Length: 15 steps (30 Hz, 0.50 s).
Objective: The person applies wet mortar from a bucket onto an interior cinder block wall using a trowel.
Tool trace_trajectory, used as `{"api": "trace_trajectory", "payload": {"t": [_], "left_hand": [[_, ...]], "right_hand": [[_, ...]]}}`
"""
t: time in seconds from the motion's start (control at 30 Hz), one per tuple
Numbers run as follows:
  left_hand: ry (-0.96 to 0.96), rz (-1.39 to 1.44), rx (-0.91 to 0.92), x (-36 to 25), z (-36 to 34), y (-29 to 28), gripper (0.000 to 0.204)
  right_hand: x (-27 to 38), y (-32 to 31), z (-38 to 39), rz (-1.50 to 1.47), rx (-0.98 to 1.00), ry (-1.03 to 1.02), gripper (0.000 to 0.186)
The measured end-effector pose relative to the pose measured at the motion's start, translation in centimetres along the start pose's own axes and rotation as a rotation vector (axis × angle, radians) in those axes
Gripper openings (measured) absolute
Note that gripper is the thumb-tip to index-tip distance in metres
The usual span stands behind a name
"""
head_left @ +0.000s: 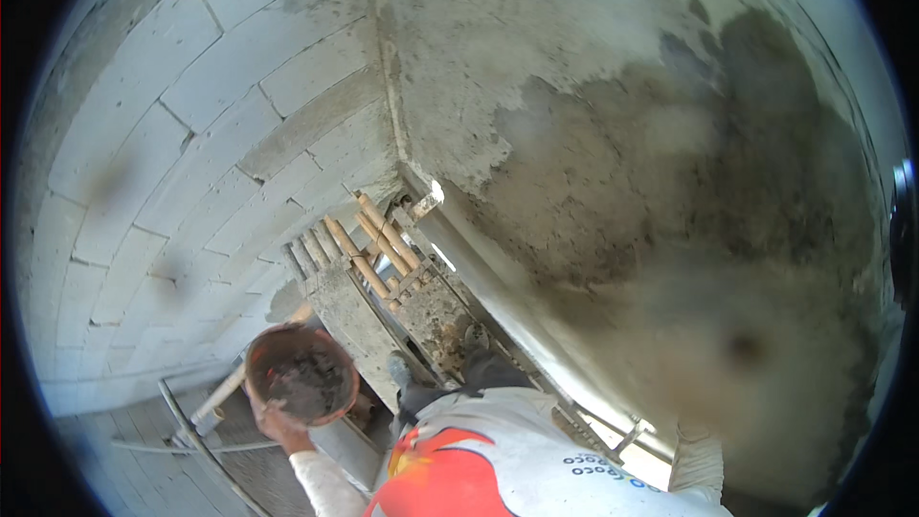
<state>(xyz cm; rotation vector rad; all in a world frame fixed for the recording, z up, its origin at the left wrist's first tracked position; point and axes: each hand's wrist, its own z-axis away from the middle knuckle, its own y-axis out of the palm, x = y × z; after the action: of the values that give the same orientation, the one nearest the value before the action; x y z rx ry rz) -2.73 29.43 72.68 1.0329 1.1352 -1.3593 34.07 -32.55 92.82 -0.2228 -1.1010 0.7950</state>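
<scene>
At the lower left my left hand (275, 419) is closed on the near rim of a round reddish-brown bucket (257, 380). Dark grey wet mortar (311, 383) lies inside it. My right sleeve (699, 464) rises at the lower right, close to the plastered wall (613, 172). The right hand beyond the cuff is lost in a blurred patch, so its fingers and anything in them cannot be made out. A broad dark, damp-looking area of mortar covers much of that wall, with paler grey around it.
My feet stand on narrow, mortar-spattered scaffold boards (340, 302) with gaps between them. Several bamboo poles (383, 235) are lashed at the far end. A bare block wall (220, 124) rises on the left. Below the bucket, a curved pole (196, 440) crosses above the lower floor (124, 469).
</scene>
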Motion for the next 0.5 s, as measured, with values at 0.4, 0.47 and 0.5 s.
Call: {"api": "trace_trajectory", "payload": {"t": [0.4, 0.47, 0.5], "left_hand": [[0.057, 0.072, 0.692, -8.4, 7.0, 22.4, 0.062], [-0.02, 0.141, 0.858, -8.8, 7.8, 23.1, 0.07], [-0.012, 0.134, 0.878, -9.9, 9.5, 23.8, 0.07]], "right_hand": [[6.5, 17.2, -1.8, 0.47, -0.089, -0.689, 0.038], [10.9, 20.1, -3.2, 0.659, -0.091, -0.752, 0.037], [12.9, 21.3, -4.1, 0.718, -0.159, -0.841, 0.035]]}}
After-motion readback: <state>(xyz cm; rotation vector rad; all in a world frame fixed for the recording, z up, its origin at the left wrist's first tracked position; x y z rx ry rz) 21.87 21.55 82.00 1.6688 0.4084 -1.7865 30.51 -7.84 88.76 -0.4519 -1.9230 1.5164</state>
